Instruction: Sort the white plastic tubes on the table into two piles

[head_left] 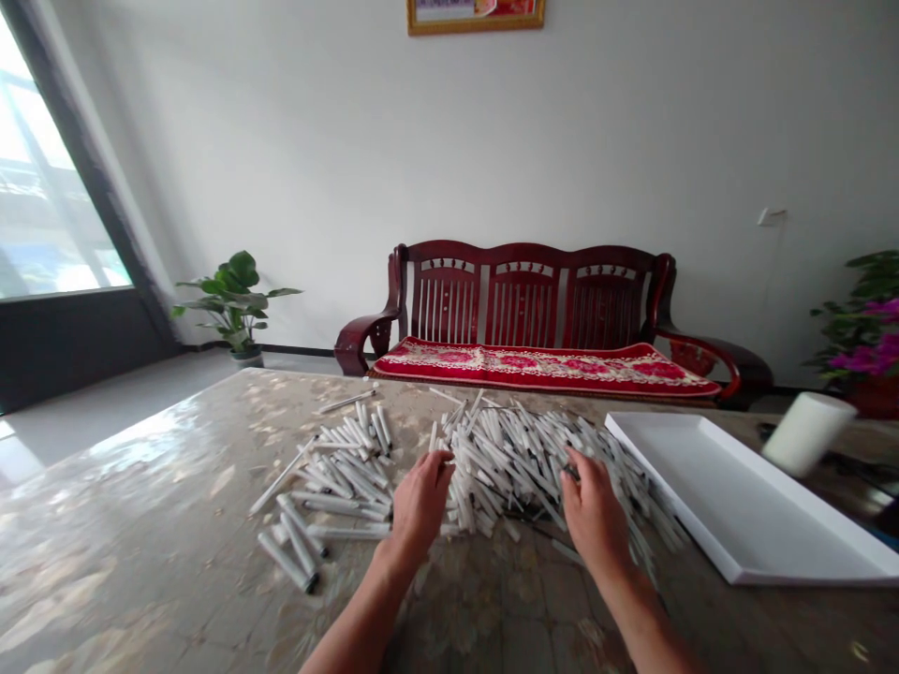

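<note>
Slim white plastic tubes point(509, 465) lie heaped just past the fingers of the left hand point(420, 505) and right hand point(594, 518). The fingers curl against the pile, their tips partly hidden, so any grasp is unclear. The tubes seem light, stiff, rollable, best pinched mid-length.

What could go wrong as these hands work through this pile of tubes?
The loose, round white tubes could roll across the glossy tabletop and perhaps off it. The right hand works close to the white tray, so tubes might get pushed against its rim and scatter.
</note>
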`<act>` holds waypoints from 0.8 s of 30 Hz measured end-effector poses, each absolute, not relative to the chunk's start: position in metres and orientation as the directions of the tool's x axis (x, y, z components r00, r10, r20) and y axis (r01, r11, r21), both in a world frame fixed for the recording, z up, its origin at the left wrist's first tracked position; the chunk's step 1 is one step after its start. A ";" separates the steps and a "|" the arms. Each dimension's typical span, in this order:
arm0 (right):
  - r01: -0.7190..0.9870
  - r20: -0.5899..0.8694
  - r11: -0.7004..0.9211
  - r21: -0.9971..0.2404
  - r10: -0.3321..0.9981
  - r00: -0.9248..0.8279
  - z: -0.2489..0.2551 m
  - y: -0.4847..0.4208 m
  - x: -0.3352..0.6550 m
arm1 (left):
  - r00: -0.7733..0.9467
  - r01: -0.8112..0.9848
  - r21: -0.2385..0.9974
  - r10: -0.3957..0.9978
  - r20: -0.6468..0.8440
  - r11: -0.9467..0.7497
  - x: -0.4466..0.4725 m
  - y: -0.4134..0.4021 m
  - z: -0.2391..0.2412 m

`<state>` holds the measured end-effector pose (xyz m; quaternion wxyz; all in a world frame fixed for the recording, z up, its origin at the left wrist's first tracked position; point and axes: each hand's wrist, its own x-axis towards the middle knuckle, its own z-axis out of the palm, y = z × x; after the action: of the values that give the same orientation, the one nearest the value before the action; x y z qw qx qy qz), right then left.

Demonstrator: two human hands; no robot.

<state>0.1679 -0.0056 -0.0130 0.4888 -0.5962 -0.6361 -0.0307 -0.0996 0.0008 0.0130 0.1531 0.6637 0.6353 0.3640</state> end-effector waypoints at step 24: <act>0.662 0.679 0.549 -0.510 0.730 -0.082 -0.012 -0.022 0.130 | -0.015 0.993 0.118 1.000 0.014 0.013 -0.135 -0.010 0.021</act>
<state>0.1301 -0.0219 -0.0115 0.4846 -0.4736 -0.7346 0.0350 -0.1351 -0.0104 0.0211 0.0368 0.7009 0.7108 0.0470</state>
